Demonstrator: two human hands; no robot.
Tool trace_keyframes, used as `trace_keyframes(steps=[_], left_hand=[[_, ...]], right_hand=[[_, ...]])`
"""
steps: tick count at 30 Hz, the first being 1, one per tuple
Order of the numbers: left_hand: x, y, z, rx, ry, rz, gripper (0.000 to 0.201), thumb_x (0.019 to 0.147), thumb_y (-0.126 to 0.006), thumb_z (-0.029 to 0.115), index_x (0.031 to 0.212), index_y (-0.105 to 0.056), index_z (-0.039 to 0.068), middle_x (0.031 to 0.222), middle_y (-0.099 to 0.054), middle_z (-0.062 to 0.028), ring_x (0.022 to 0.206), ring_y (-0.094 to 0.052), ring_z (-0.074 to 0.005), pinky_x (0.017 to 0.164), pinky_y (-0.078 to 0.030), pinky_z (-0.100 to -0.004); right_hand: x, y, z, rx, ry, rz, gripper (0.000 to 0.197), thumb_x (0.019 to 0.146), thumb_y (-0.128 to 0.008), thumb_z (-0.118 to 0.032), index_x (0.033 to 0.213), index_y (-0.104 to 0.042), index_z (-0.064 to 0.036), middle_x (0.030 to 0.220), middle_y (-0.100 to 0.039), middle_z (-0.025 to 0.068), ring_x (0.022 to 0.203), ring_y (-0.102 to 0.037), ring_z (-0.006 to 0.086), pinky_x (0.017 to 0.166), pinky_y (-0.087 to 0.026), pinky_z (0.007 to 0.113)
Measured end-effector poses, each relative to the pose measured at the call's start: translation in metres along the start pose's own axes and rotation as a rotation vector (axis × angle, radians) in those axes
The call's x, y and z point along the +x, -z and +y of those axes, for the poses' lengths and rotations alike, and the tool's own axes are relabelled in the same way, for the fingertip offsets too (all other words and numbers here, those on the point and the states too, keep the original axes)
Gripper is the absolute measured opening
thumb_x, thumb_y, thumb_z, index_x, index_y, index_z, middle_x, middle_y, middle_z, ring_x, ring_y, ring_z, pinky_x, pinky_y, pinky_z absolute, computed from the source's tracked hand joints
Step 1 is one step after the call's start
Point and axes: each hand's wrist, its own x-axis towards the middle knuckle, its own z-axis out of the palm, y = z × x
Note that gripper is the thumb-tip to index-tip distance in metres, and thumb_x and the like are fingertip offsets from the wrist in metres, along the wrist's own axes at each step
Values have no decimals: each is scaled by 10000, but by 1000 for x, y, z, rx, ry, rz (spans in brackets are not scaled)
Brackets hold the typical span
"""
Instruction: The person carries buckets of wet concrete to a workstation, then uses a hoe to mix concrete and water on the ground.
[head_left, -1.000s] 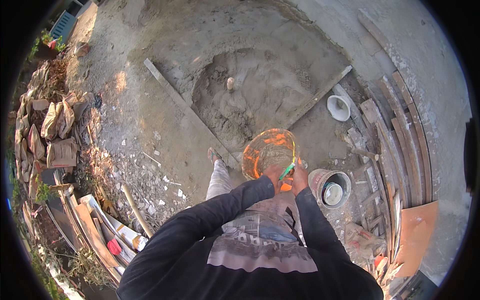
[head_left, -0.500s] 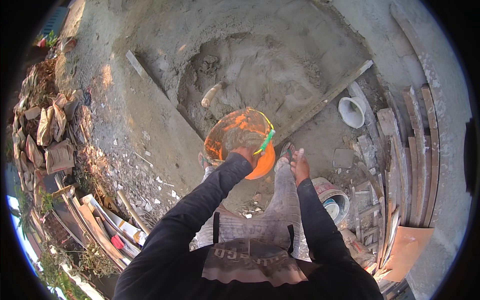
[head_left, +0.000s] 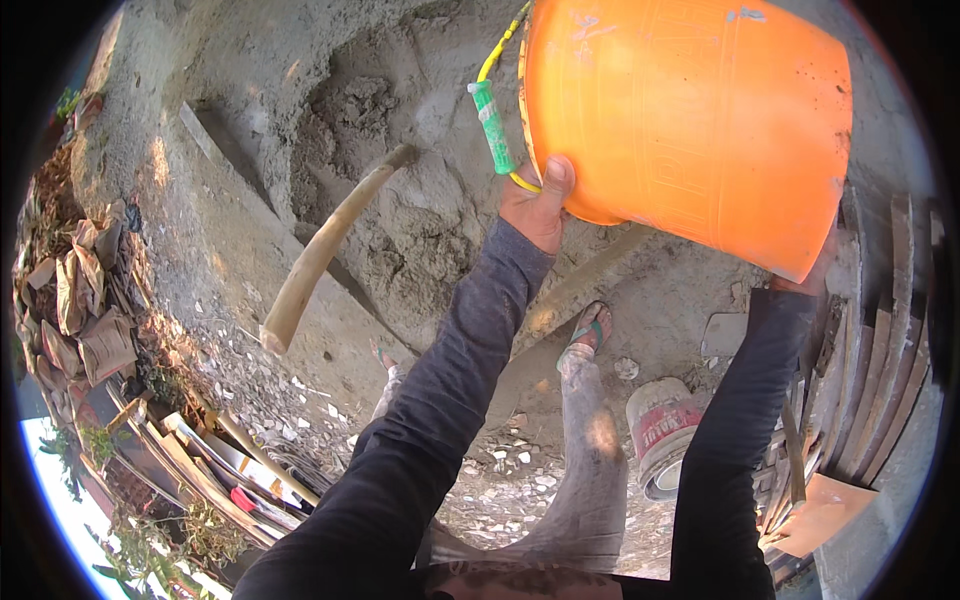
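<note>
An orange plastic bucket is held up on its side, its mouth toward the left and its base toward the right. My left hand grips the rim, thumb on the outer wall. The yellow bail with its green grip hangs beside that hand. At the base, my right hand holds the bucket from below, its fingers mostly hidden. Below the mouth lies wet grey mortar. A curved wooden tool handle rises out of the mortar; its head is hidden.
Boards border the mortar. A dirty white-and-red pail lies by my right leg, with stacked planks farther right. Crumpled paper sacks and scrap wood are at the left, above rubble.
The bucket has been lifted from between my feet up and to the right and tipped onto its side. My right hand has moved from beside my leg to its base.
</note>
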Motion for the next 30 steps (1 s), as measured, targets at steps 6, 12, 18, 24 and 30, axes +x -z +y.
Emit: trace_keyframes(steps=[6,12,18,24,30], left_hand=[[45,200,-229,-475,146,267,715,918,-403,628,1426,-339,130,1436,-428,-61,1308,-427,-252,1079,-365,-452],[0,336,-279,-461,154,716,741,917,-334,677,1431,-348,143,1444,-420,-75,1309,-421,-273,1094,-338,-464],[17,327,-219,-547,158,780,702,935,-338,650,1421,-370,145,1432,-438,-88,1279,-446,-325,1070,-347,-535],[55,319,-162,-312,-36,702,677,935,-417,611,1382,-413,103,1374,-498,-78,1235,-493,-268,1055,-388,-429],[103,239,-124,-289,-174,479,779,874,-428,703,1366,-422,99,1326,-527,-68,1211,-509,-245,1033,-411,-405]], right_hand=[[73,11,240,-324,108,-153,556,1007,-440,-377,1431,-350,-29,1413,-437,123,1286,-436,228,1067,-350,352],[66,11,412,-339,-276,-321,616,988,-490,-375,1461,-304,-26,1471,-377,102,1335,-378,205,1100,-295,335],[93,-47,401,-661,-200,-360,584,982,-507,-364,1420,-381,1,1425,-438,102,1308,-408,194,1083,-315,318],[100,-54,365,-501,-178,-292,551,995,-484,-341,1406,-394,16,1406,-457,102,1292,-423,185,1078,-325,314],[85,-85,256,-304,55,-222,518,1022,-366,-329,1398,-375,28,1418,-435,150,1276,-459,244,1070,-364,382]])
